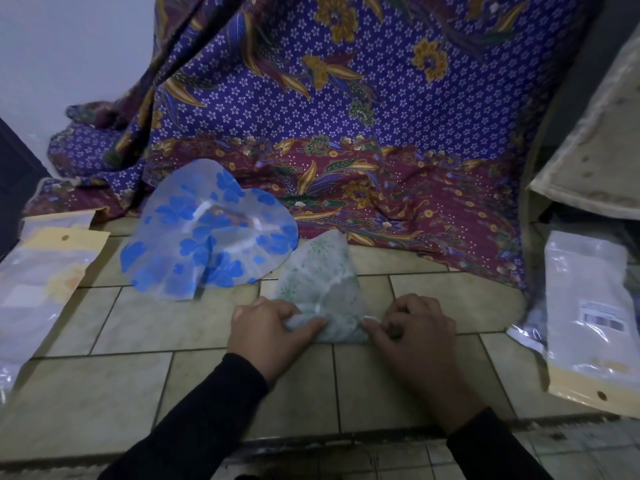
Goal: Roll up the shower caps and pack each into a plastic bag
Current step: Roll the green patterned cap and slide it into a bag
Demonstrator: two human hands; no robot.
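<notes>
Shower cap with the green print (322, 282) sits right in the middle on the tiled floor (138, 341). It is folded into a wedge: the narrow tip points to twelve o'clock and reaches the hem of the batik cloth (346, 116), and the wide near edge at six o'clock is bunched and crumpled. The left hand (266, 327) is in at seven o'clock of that cap, knuckles up, with thumb and curled fingers pinching the near left corner of the plastic. The right hand (412, 327) mirrors it at five o'clock, fingers tucked in tight, thumb and fingertips nipping the near right corner. Both hands are low against the tiles, and the black sleeves (207, 410) run back toward six o'clock.

At ten o'clock from the green cap lies the blue-flowered shower cap (204, 233), opened out and rumpled, its far edge up against the cloth. Its right rim comes close beside the green tip, though I cannot tell if the two touch.

Over at nine o'clock, flat on the tiles, are clear plastic bags (45, 271) with yellowish header cards, one with a punched hole. Well apart at three o'clock is another plastic bag (585, 306) with a barcode label and its holed header toward the near end.

From twelve o'clock the purple and maroon cloth drapes down onto the floor
</notes>
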